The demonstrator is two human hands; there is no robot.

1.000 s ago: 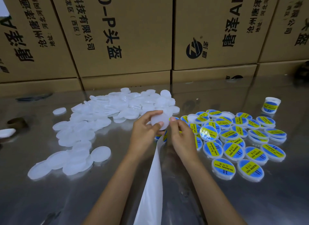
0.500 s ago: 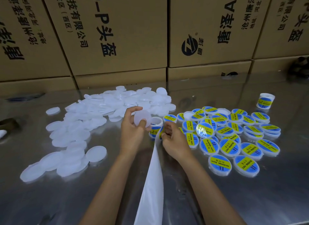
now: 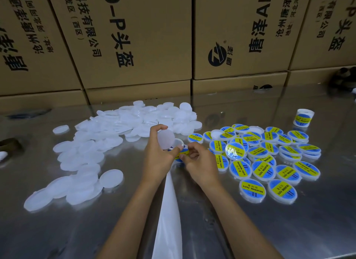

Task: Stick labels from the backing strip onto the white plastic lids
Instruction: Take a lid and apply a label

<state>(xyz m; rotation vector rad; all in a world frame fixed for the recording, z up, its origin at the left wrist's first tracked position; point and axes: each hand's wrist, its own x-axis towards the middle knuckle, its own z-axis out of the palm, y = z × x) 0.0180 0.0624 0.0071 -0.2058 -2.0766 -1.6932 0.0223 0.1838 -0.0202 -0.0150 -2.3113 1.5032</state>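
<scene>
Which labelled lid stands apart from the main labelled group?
The labelled lid at the far right, tilted on its edge, alone on the metal table. The others lie flat, clustered together nearer the hands.

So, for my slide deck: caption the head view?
Left hand holds a blank lid; right hand peels a label off the backing strip.

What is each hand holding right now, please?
Left hand: holds a blank white lid.
Right hand: pinches a blue and yellow label.
</scene>
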